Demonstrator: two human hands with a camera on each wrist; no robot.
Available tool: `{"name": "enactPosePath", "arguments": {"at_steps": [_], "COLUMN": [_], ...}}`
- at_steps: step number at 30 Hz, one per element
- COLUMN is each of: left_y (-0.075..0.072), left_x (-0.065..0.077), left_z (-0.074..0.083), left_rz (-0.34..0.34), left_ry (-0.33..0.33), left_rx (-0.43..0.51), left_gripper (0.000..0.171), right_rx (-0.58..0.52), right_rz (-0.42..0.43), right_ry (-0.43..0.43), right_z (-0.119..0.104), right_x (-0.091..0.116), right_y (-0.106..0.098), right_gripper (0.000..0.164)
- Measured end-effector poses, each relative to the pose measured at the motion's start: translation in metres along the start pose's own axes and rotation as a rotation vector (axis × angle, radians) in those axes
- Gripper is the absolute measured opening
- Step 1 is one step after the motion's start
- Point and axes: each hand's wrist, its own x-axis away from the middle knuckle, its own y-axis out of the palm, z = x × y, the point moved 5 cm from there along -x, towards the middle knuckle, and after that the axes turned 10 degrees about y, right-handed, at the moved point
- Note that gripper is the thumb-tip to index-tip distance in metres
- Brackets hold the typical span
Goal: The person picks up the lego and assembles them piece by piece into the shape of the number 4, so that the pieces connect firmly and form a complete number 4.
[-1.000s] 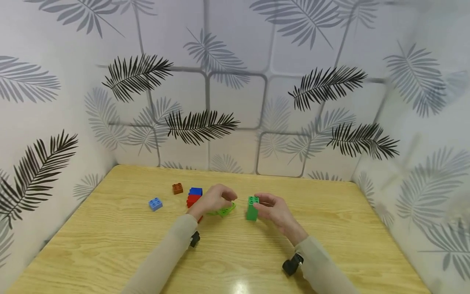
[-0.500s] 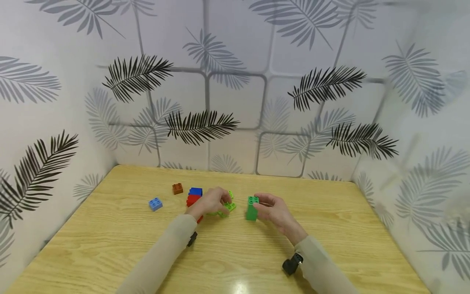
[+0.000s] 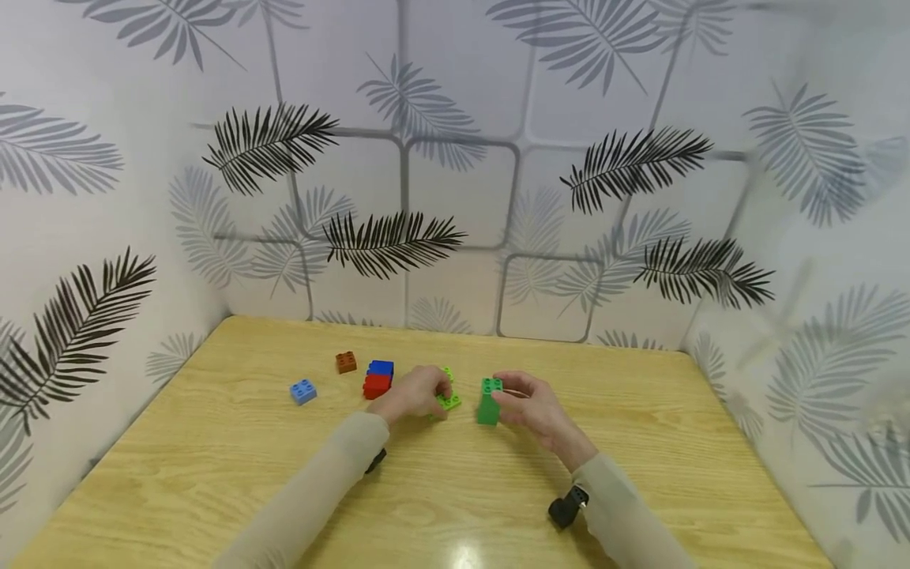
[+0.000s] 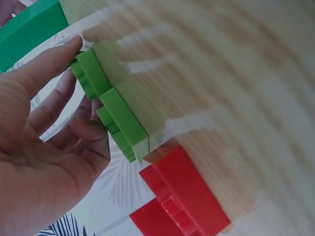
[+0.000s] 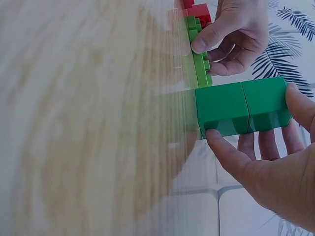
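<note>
My right hand holds an upright stack of two green bricks on the table; in the right wrist view its fingers lie along the green stack. My left hand is curled over lime green bricks just left of that stack. In the left wrist view, one fingertip touches the far end of a lime brick, with a second lime brick beside it. The right wrist view shows the left thumb against the lime row. My left hand partly hides these bricks in the head view.
Left of my left hand lie a red brick and a dark blue brick. Farther left are a brown brick and a light blue brick. Another lime piece lies behind the hand. A leaf-patterned wall borders the wooden table.
My left hand has drawn back slightly left, then shifted a little right again, its fingers bending down onto the lime bricks. My right hand keeps holding the green stack in place.
</note>
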Motion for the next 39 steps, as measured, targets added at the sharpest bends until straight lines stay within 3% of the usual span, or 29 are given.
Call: {"name": "enactPosePath", "arguments": {"at_steps": [8,17,26,30,39], "left_y": [-0.001,-0.002,-0.008,-0.008,-0.006], "left_x": [-0.003,-0.005,-0.005,-0.003,-0.004], "left_z": [-0.002,-0.002,0.011,0.019,0.033], "left_rz": [0.032,0.125,0.270,0.296,0.297], "left_ry": [-0.022,0.029,0.077,0.111,0.172], "left_rx": [0.062,0.228,0.384,0.460,0.459], "left_gripper": [0.016,0.022,0.030,0.041,0.044], "right_rx": [-0.020,-0.022,-0.023,-0.018,-0.039], "right_rz": [-0.014,-0.034,-0.025,-0.016,-0.009], "right_ry": [-0.003,-0.010,-0.008,0.000,0.000], "right_z": [0.000,0.001,0.000,0.000,0.000], "right_x": [0.001,0.000,-0.002,-0.001,-0.001], "right_y": [-0.002,-0.001,-0.001,-0.002,-0.003], "right_gripper": [0.047,0.049,0.048,0.049,0.043]}}
